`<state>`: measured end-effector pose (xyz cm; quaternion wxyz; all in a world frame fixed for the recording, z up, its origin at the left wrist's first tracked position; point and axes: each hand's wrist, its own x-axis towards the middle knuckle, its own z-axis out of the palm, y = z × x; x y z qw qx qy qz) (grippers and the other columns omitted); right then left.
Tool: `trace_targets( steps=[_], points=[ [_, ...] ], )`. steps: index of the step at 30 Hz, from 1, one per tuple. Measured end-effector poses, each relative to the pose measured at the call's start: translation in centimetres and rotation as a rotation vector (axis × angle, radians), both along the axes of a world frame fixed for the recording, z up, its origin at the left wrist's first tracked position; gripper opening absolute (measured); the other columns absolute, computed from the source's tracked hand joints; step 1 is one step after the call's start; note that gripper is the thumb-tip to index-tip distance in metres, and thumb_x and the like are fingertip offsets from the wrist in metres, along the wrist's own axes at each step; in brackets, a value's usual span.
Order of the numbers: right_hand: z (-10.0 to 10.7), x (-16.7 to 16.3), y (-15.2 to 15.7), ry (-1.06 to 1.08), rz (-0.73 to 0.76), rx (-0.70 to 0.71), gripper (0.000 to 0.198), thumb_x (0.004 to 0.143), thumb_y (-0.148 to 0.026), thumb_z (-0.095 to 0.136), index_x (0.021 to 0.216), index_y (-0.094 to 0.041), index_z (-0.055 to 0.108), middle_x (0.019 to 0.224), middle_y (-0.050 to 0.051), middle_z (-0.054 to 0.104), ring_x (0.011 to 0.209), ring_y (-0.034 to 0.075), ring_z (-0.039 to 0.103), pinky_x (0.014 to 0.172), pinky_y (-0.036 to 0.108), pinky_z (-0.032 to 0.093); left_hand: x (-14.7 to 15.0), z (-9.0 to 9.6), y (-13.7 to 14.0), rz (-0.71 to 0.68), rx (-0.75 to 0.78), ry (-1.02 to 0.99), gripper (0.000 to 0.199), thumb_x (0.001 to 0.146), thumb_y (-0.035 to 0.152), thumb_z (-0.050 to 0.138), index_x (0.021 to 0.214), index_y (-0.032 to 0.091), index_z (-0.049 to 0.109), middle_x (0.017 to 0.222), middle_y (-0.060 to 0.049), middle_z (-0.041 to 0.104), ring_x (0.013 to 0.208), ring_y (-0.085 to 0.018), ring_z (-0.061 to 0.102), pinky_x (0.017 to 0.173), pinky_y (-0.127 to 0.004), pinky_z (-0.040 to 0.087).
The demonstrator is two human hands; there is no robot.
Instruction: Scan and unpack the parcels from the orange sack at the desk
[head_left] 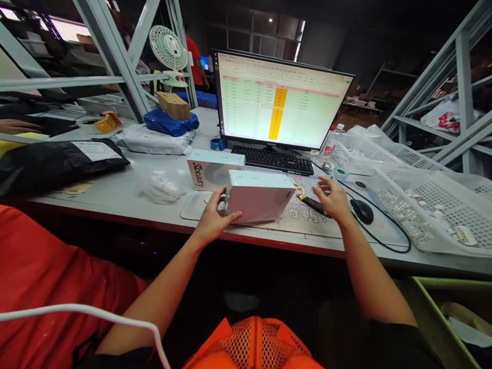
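Observation:
My left hand (215, 218) grips the left end of a pale pink box (259, 202), fingers behind and thumb across its near face. The box stands on its long edge on the printed desk mat (307, 223), slightly tilted. Behind it is a similar light box (211, 177) with dark lettering, partly hidden. My right hand (332, 199) is held over the mat to the right, fingers bent and apart, holding nothing. A black and yellow utility knife (313, 205) lies just beside it; whether they touch I cannot tell.
A monitor (282, 102) and black keyboard (274, 160) stand behind. To the right are a mouse (362, 211), its cable and white plastic baskets (434, 205). Crumpled clear plastic (163, 188), a black parcel (57, 164) and other parcels lie left. A green bin (434, 312) sits below right.

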<state>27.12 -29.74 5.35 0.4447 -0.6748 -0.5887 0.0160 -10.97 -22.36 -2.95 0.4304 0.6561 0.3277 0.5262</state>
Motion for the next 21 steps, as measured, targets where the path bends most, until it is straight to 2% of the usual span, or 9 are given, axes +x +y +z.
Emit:
trace_targets(
  steps=[2, 4, 6, 8, 13, 16, 19, 21],
  points=[
    [-0.1, 3.2, 0.4, -0.218, -0.315, -0.061, 0.060, 0.094, -0.041, 0.064, 0.143, -0.008, 0.062, 0.136, 0.024, 0.066, 0.127, 0.037, 0.063, 0.112, 0.052, 0.049, -0.4, -0.4, -0.4, 0.027, 0.050, -0.012, 0.094, 0.070, 0.053, 0.092, 0.149, 0.030, 0.046, 0.145, -0.015, 0.053, 0.136, -0.033, 0.055, 0.094, -0.040, 0.062],
    [-0.3, 5.3, 0.9, -0.345, -0.459, -0.248, 0.063, 0.095, -0.037, 0.063, 0.149, -0.006, 0.057, 0.144, 0.026, 0.061, 0.136, 0.039, 0.057, 0.115, 0.050, 0.045, -0.4, -0.8, -0.9, 0.050, 0.109, 0.004, 0.091, 0.070, 0.051, 0.093, 0.146, 0.032, 0.048, 0.143, -0.013, 0.053, 0.133, -0.032, 0.057, 0.093, -0.039, 0.062],
    [-0.8, 6.0, 1.6, -0.384, -0.481, -0.457, 0.064, 0.095, -0.037, 0.064, 0.151, -0.007, 0.054, 0.143, 0.026, 0.062, 0.133, 0.039, 0.060, 0.108, 0.047, 0.048, -0.2, -1.2, -1.1, 0.072, 0.145, 0.047, 0.090, 0.071, 0.052, 0.092, 0.147, 0.032, 0.047, 0.143, -0.013, 0.053, 0.130, -0.033, 0.058, 0.093, -0.040, 0.061],
    [-1.3, 5.7, 2.5, -0.387, -0.489, -0.569, 0.060, 0.095, -0.037, 0.064, 0.148, -0.008, 0.056, 0.137, 0.025, 0.066, 0.126, 0.039, 0.064, 0.101, 0.045, 0.051, 0.1, -1.5, -1.2, 0.101, 0.156, 0.089, 0.093, 0.072, 0.054, 0.090, 0.150, 0.030, 0.044, 0.145, -0.014, 0.054, 0.130, -0.034, 0.058, 0.094, -0.042, 0.060],
    [-1.2, 4.6, 3.1, -0.392, -0.545, -0.574, 0.053, 0.094, -0.037, 0.063, 0.135, -0.003, 0.062, 0.130, 0.029, 0.067, 0.120, 0.040, 0.066, 0.091, 0.042, 0.051, 0.3, -1.6, -1.5, 0.163, 0.240, 0.165, 0.094, 0.078, 0.055, 0.086, 0.157, 0.029, 0.040, 0.154, -0.015, 0.051, 0.140, -0.035, 0.053, 0.109, -0.047, 0.053],
    [-0.1, 3.8, 0.5, -0.432, -0.413, -0.487, 0.045, 0.093, -0.046, 0.064, 0.120, -0.011, 0.072, 0.111, 0.019, 0.075, 0.103, 0.034, 0.070, 0.082, 0.037, 0.050, 0.1, -1.3, -1.7, 0.176, 0.314, 0.206, 0.094, 0.086, 0.056, 0.080, 0.163, 0.032, 0.033, 0.160, -0.015, 0.047, 0.145, -0.035, 0.049, 0.115, -0.049, 0.049],
    [1.1, 2.2, -4.6, -0.413, -0.102, -0.320, 0.044, 0.092, -0.058, 0.066, 0.104, -0.017, 0.077, 0.084, 0.006, 0.073, 0.080, 0.025, 0.067, 0.070, 0.031, 0.047, 0.1, -1.1, -1.7, 0.196, 0.379, 0.246, 0.089, 0.094, 0.058, 0.071, 0.167, 0.034, 0.026, 0.160, -0.015, 0.048, 0.146, -0.035, 0.049, 0.117, -0.050, 0.048],
    [1.7, 0.5, -8.2, -0.370, 0.076, -0.249, 0.045, 0.090, -0.061, 0.069, 0.101, -0.019, 0.078, 0.078, 0.002, 0.070, 0.073, 0.021, 0.063, 0.066, 0.028, 0.045, 0.1, -1.0, -1.6, 0.206, 0.403, 0.263, 0.086, 0.097, 0.061, 0.065, 0.168, 0.034, 0.025, 0.158, -0.015, 0.049, 0.144, -0.035, 0.051, 0.114, -0.050, 0.050]
  ],
)
